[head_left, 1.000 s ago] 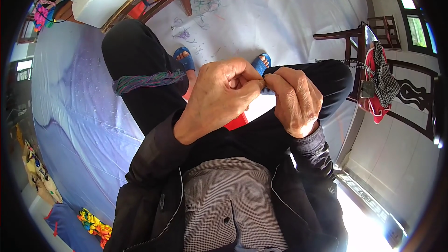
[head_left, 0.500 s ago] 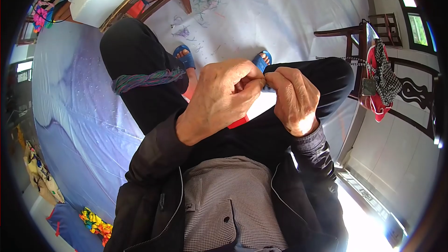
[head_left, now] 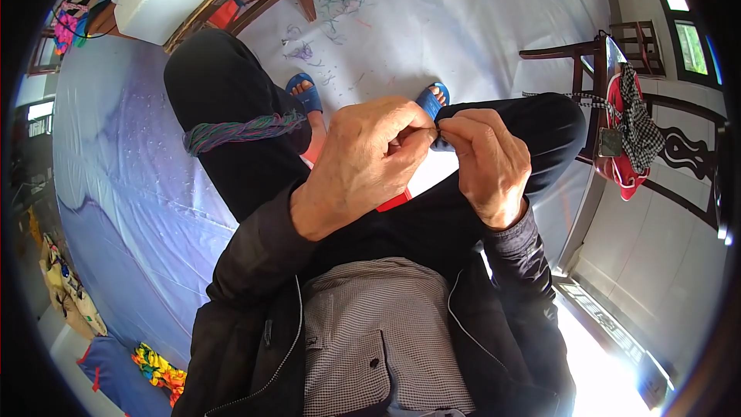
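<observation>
The left hand (head_left: pixel 363 166) and right hand (head_left: pixel 494 166) are pinched closed, fingertips nearly meeting at a tiny dark item (head_left: pixel 438 133), too small to identify. Left of them, a multicoloured thread skein (head_left: pixel 239 133) crosses the black trousers (head_left: pixel 212 77). Beyond, thread scraps (head_left: pixel 340 1) litter the pale floor sheet (head_left: pixel 463 38); far right stands a carved-back chair (head_left: pixel 685 154), a window (head_left: pixel 691 50) behind.

Thread bundle (head_left: pixel 243 133) left of left hand (head_left: pixel 367 166)
Bundle on left leg (head_left: pixel 212 81); chair (head_left: pixel 685 153) right of right hand (head_left: pixel 492 166); thread scraps (head_left: pixel 340 1) beyond both hands.
</observation>
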Available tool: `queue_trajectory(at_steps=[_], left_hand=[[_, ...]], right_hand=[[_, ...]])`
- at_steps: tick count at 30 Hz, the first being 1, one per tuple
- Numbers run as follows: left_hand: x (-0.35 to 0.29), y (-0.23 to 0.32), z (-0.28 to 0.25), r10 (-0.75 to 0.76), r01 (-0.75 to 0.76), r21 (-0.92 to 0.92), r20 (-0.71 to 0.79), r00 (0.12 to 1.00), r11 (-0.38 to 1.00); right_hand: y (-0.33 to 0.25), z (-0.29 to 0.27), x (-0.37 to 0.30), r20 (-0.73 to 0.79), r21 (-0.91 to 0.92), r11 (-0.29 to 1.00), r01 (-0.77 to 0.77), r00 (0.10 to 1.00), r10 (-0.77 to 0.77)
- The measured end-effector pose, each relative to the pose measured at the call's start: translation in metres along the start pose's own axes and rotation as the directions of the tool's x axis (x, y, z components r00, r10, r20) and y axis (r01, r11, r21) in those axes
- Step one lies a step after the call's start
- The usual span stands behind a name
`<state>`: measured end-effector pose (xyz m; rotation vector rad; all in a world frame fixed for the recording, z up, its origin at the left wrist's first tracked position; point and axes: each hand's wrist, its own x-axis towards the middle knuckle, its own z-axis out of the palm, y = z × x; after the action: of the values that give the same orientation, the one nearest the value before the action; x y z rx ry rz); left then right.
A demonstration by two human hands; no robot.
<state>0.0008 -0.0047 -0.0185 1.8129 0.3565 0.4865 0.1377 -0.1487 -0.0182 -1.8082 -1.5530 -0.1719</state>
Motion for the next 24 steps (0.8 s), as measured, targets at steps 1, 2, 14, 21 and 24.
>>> queue_trajectory(at_steps=[1, 2, 14, 21, 24], left_hand=[[0.000, 0.000, 0.000, 0.002, -0.002, 0.006, 0.002, 1.000, 1.000], [0.000, 0.000, -0.001, 0.005, -0.005, 0.012, 0.005, 1.000, 1.000], [0.000, -0.001, -0.002, -0.004, 0.004, -0.010, -0.047, 0.999, 1.000], [0.000, 0.001, 0.000, 0.007, -0.006, 0.027, -0.030, 1.000, 1.000], [0.000, 0.002, 0.001, 0.005, -0.005, -0.007, -0.030, 1.000, 1.000]], right_hand=[[0.000, -0.001, 0.000, 0.009, 0.017, 0.999, -0.030, 1.000, 0.030], [-0.001, -0.001, 0.000, 0.019, 0.035, 0.998, -0.060, 0.998, 0.059], [-0.007, -0.010, -0.002, -0.049, 0.021, 0.980, -0.196, 0.979, 0.197], [-0.014, -0.002, 0.001, -0.074, -0.054, 0.997, -0.063, 0.995, 0.059], [-0.010, 0.000, 0.001, -0.042, -0.077, 0.996, -0.034, 0.999, 0.031]])
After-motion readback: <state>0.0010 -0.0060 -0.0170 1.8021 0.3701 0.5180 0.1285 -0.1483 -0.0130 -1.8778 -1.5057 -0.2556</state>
